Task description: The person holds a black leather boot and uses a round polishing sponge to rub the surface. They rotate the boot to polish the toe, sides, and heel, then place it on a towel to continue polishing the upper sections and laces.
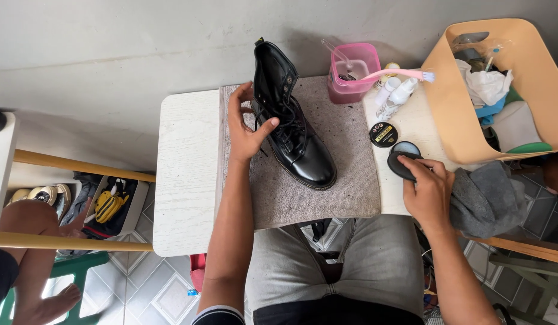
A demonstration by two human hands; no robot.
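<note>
Left hand (pixel 247 129): grips the shaft of the glossy black leather lace-up boot (pixel 294 129), standing on the grey towel (pixel 351 180) on the white bench (pixel 185 168).
Right hand (pixel 428 191): fingers closed on a dark round applicator pad (pixel 400 165), beside the small round black polish tin (pixel 383 135).

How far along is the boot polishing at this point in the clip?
Set up looks done: the black boot stands on a grey towel, and the polish tin sits open, its lid beside it. In hand: the left hand steadies the boot at its laces while the right hand presses a dark applicator at the tin. The boot already shines; how much remains is unclear.
</note>
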